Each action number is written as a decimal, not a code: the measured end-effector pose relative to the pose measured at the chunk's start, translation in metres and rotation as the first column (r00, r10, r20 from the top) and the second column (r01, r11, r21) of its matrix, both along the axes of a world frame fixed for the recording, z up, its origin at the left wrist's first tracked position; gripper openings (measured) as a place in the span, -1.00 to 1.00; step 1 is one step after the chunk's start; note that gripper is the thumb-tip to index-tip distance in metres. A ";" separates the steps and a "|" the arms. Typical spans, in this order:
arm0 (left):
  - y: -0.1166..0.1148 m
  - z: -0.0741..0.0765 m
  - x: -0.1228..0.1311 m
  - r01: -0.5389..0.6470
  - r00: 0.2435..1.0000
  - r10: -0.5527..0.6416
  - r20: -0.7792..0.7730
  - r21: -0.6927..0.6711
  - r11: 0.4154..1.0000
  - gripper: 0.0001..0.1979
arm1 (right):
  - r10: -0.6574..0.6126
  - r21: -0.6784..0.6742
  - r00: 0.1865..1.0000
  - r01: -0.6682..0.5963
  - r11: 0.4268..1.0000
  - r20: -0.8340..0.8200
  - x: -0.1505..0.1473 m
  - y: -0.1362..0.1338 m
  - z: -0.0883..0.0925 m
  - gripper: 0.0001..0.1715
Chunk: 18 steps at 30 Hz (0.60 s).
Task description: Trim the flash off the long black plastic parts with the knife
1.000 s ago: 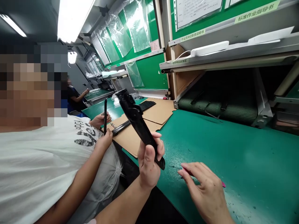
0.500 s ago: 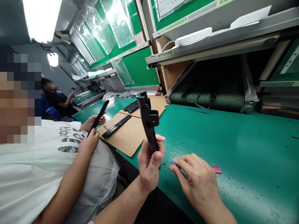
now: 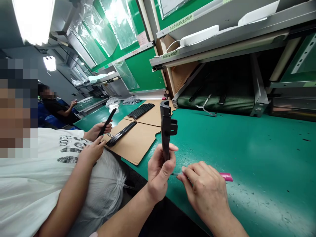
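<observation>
My left hand (image 3: 160, 177) is wrapped round a long black plastic part (image 3: 166, 128), held upright above the table's front edge. The part has a curved, hollow top end and a small looped tab on its right side. My right hand (image 3: 204, 191) is closed on a pink-handled knife (image 3: 226, 177), whose handle end sticks out to the right. Its thin blade points left toward the lower end of the black part, below my left hand. I cannot tell whether the blade touches the part.
Black strips (image 3: 120, 134) lie on brown cardboard (image 3: 140, 149) at the left. Beside me a co-worker's hands (image 3: 92, 149) hold another black strip (image 3: 107, 121). Ahead is a conveyor belt (image 3: 217, 104) under a shelf (image 3: 197, 54). Dark shavings dot the green table (image 3: 259, 148).
The black part has turned in my left hand, and its top now stands straighter and further right. The knife stays in my right hand. The whole view has shifted slightly.
</observation>
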<state>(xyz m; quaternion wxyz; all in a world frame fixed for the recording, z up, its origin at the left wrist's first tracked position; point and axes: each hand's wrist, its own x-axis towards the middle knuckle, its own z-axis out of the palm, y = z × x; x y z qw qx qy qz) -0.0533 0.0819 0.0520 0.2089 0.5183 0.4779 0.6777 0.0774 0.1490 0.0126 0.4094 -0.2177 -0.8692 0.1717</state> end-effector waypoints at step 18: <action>0.008 0.018 -0.006 0.005 0.753 0.036 0.657 -0.060 0.998 -0.62 | 0.089 -0.126 0.985 -0.108 0.986 -0.146 0.003 0.015 -0.013 -0.79</action>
